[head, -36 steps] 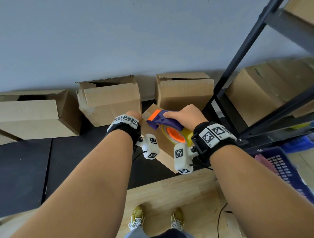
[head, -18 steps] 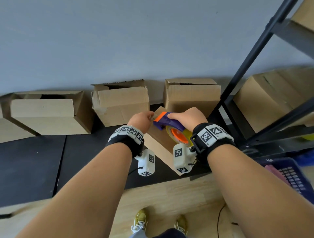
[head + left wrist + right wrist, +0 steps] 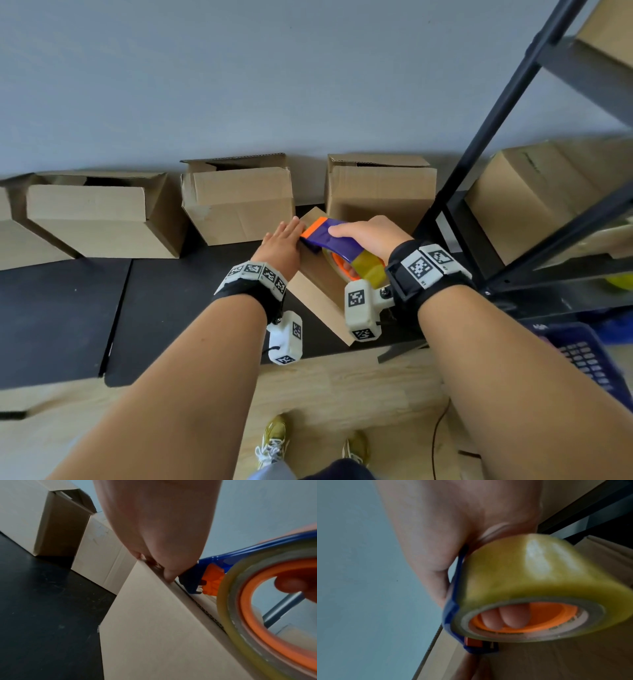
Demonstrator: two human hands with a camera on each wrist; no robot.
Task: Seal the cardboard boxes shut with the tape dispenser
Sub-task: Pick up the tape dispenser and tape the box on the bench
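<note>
A closed cardboard box (image 3: 318,291) stands on the black mat in front of me. My right hand (image 3: 363,233) grips the blue tape dispenser (image 3: 334,236), whose orange nose sits on the far end of the box top. Two fingers (image 3: 508,618) curl through the orange core of the yellowish tape roll (image 3: 530,581). My left hand (image 3: 284,240) lies with straight fingers on the box's upper left edge, just beside the dispenser's nose. In the left wrist view the fingertips (image 3: 167,574) press on the box (image 3: 154,628) edge next to the dispenser (image 3: 214,563).
Three cardboard boxes with loose flaps (image 3: 96,212) (image 3: 239,202) (image 3: 380,185) line the wall behind. A black metal rack (image 3: 479,144) with a box (image 3: 534,198) on its low shelf stands close on the right. A blue crate (image 3: 582,356) sits at right front. Wooden floor lies nearest me.
My left hand has come up from the box's left side onto its top edge and its fingers have straightened by the dispenser's nose. The right hand keeps the dispenser on the box.
</note>
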